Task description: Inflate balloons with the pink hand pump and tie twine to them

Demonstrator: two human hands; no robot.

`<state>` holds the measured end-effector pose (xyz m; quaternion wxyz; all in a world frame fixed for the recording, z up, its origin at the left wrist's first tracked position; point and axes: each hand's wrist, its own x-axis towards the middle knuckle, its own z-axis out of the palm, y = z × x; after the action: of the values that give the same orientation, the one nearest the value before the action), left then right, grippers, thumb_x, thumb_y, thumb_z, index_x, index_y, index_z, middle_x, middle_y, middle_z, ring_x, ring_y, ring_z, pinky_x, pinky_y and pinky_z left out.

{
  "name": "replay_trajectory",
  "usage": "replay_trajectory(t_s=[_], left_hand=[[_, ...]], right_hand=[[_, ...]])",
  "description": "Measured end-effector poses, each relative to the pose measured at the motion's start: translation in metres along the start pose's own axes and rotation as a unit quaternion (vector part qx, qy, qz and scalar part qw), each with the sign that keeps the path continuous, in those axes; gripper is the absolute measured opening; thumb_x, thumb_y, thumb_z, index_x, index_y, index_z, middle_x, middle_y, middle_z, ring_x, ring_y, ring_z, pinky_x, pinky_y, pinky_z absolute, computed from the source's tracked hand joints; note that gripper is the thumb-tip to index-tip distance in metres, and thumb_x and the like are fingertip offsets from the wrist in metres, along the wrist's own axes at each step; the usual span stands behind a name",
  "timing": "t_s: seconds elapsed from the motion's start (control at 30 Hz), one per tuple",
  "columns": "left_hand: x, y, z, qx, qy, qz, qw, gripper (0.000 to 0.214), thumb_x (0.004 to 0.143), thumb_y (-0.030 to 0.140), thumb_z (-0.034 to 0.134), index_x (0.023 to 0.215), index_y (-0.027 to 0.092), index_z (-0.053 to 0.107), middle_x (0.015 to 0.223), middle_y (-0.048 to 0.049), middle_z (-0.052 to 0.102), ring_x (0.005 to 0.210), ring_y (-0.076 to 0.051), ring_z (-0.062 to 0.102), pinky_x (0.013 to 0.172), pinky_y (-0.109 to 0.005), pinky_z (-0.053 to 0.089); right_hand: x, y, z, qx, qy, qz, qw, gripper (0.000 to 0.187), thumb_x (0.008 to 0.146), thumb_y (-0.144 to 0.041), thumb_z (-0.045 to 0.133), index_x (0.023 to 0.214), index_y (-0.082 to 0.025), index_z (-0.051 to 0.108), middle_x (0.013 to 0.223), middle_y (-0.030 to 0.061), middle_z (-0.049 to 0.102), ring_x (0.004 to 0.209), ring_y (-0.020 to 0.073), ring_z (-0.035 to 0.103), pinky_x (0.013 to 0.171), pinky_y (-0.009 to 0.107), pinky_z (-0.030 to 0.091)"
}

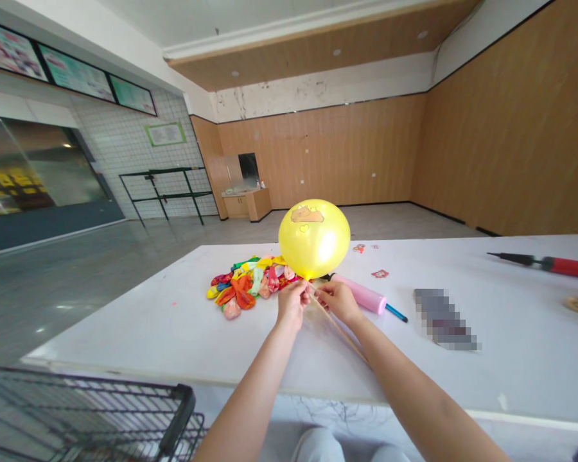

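Observation:
An inflated yellow balloon (314, 240) with a cartoon animal and a small heart printed on it stands above my hands, its neck pointing down. My left hand (293, 303) pinches the neck from the left, fingers closed. From the right, my right hand (338, 300) closes its fingers on a thin pale string (340, 330) just below the neck. The string runs down toward my right forearm. Behind the left hand lies a pile of colourful deflated balloons (243, 289). A pink balloon pump (363, 294) with a blue rod lies behind the right hand.
On the white table (164, 321) a blurred-out flat object (446, 321) lies to the right, with a red and black pump (559, 265) beyond it. Small red stickers (380, 274) lie farther back. A black wire cart (101, 410) stands at the table's near left edge.

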<state>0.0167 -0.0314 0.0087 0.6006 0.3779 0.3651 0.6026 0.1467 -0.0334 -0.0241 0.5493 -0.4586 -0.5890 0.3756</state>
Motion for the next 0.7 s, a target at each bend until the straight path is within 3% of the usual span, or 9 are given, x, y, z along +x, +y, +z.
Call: replay_trajectory(t_s=[0.13, 0.23, 0.37, 0.53, 0.63, 0.7], left_hand=[[0.006, -0.015, -0.005, 0.052, 0.021, 0.041, 0.998, 0.032, 0.057, 0.035, 0.081, 0.068, 0.011, 0.065, 0.054, -0.0007, 0.058, 0.043, -0.005, 0.046, 0.041, -0.016, 0.035], [0.008, -0.022, -0.005, 0.071, 0.037, 0.060, 0.995, 0.033, 0.057, 0.037, 0.079, 0.071, 0.010, 0.066, 0.054, -0.0010, 0.059, 0.043, -0.006, 0.047, 0.041, -0.018, 0.035], [0.012, -0.021, -0.008, 0.081, 0.036, 0.057, 0.994, 0.032, 0.058, 0.038, 0.078, 0.069, 0.011, 0.064, 0.054, 0.0003, 0.057, 0.042, -0.006, 0.045, 0.041, -0.019, 0.037], [0.021, -0.011, -0.017, 0.020, 0.023, -0.016, 0.999, 0.031, 0.055, 0.031, 0.080, 0.069, 0.014, 0.057, 0.053, 0.0036, 0.053, 0.048, -0.009, 0.053, 0.046, -0.020, 0.043], [0.024, -0.005, -0.021, -0.032, -0.008, -0.048, 0.998, 0.033, 0.054, 0.027, 0.079, 0.069, 0.016, 0.052, 0.052, 0.0071, 0.048, 0.039, -0.004, 0.043, 0.038, -0.015, 0.029], [0.024, -0.004, -0.022, -0.015, -0.016, -0.032, 0.999, 0.032, 0.056, 0.029, 0.078, 0.071, 0.016, 0.052, 0.052, 0.0083, 0.047, 0.033, -0.001, 0.029, 0.034, -0.014, 0.016]], right_hand=[[-0.004, -0.009, -0.007, -0.113, 0.032, -0.104, 0.988, 0.013, 0.074, -0.023, 0.060, 0.066, -0.022, 0.070, 0.060, 0.0007, 0.064, 0.052, 0.0141, 0.054, 0.050, 0.024, 0.038], [-0.009, -0.020, -0.009, -0.188, 0.038, -0.130, 0.973, 0.017, 0.078, -0.021, 0.056, 0.076, -0.022, 0.073, 0.074, 0.0028, 0.070, 0.060, 0.0146, 0.059, 0.056, 0.023, 0.040], [-0.011, -0.035, -0.008, -0.282, -0.011, -0.111, 0.953, 0.021, 0.081, -0.020, 0.053, 0.072, -0.021, 0.072, 0.072, 0.0016, 0.069, 0.062, 0.0131, 0.059, 0.058, 0.021, 0.038], [0.003, -0.045, -0.004, -0.323, -0.058, -0.063, 0.942, 0.020, 0.075, -0.013, 0.054, 0.060, -0.019, 0.066, 0.060, -0.0003, 0.064, 0.055, 0.0111, 0.057, 0.052, 0.020, 0.034], [0.012, -0.046, -0.003, -0.318, -0.060, -0.050, 0.945, 0.018, 0.075, -0.013, 0.055, 0.060, -0.018, 0.065, 0.057, -0.0002, 0.063, 0.052, 0.0107, 0.056, 0.050, 0.020, 0.034], [0.013, -0.044, -0.002, -0.305, -0.059, -0.049, 0.949, 0.018, 0.077, -0.014, 0.055, 0.063, -0.018, 0.065, 0.058, 0.0002, 0.065, 0.051, 0.0109, 0.056, 0.050, 0.020, 0.034]])
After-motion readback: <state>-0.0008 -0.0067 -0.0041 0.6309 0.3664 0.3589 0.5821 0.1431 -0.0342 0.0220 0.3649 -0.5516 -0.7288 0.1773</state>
